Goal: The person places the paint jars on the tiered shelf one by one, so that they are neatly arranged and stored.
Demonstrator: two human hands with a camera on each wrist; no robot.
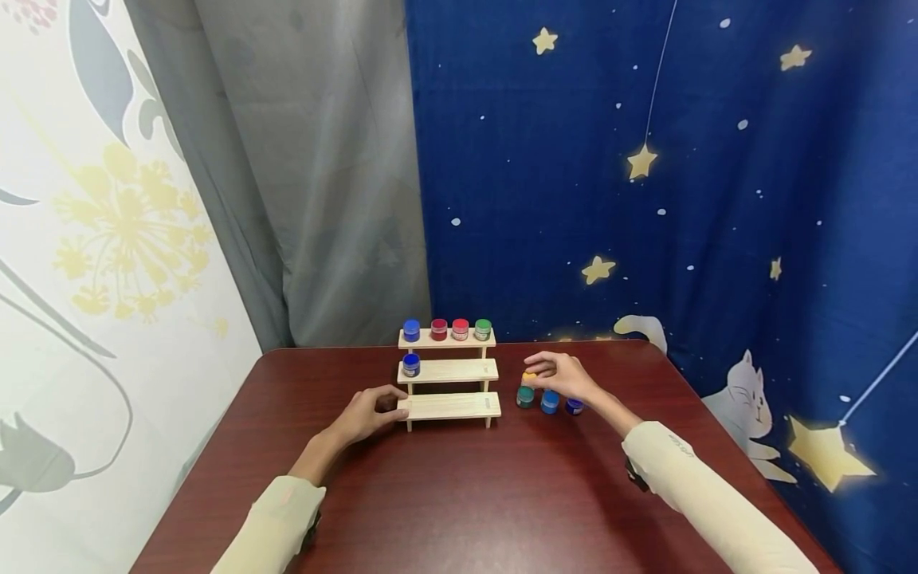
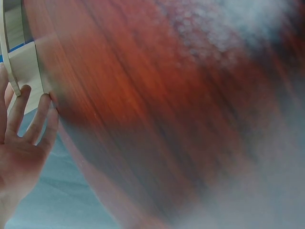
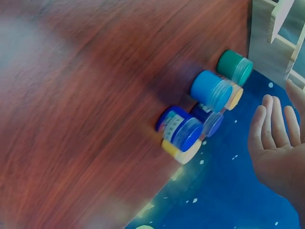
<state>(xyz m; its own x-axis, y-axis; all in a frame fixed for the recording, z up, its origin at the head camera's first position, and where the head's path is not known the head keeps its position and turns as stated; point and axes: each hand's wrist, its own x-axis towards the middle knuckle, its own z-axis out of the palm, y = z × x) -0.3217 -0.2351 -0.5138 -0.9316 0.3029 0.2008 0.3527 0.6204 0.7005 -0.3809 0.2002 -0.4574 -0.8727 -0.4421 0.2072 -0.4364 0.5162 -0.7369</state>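
Note:
A three-tier wooden display rack (image 1: 448, 406) stands on the table. My left hand (image 1: 369, 416) holds the left end of its lowest step, thumb toward the front and fingers toward the back; the left wrist view shows those fingers (image 2: 35, 126) against the wood. Right of the rack, my right hand (image 1: 562, 375) is over a group of small paint jars, its fingertips close to an orange jar (image 1: 529, 377). In the right wrist view the right hand (image 3: 281, 143) appears apart from the jars, palm visible. Green (image 3: 233, 67), light blue (image 3: 207, 89) and dark blue (image 3: 178, 128) jars stand nearest.
On the top tier are blue (image 1: 411, 330), dark red (image 1: 439, 329), red (image 1: 460, 328) and green (image 1: 484, 329) jars. A dark blue jar (image 1: 411, 365) stands at the middle tier's left. A yellow jar (image 3: 183, 151) sits behind the dark blue ones. Curtains hang behind the table (image 1: 459, 494).

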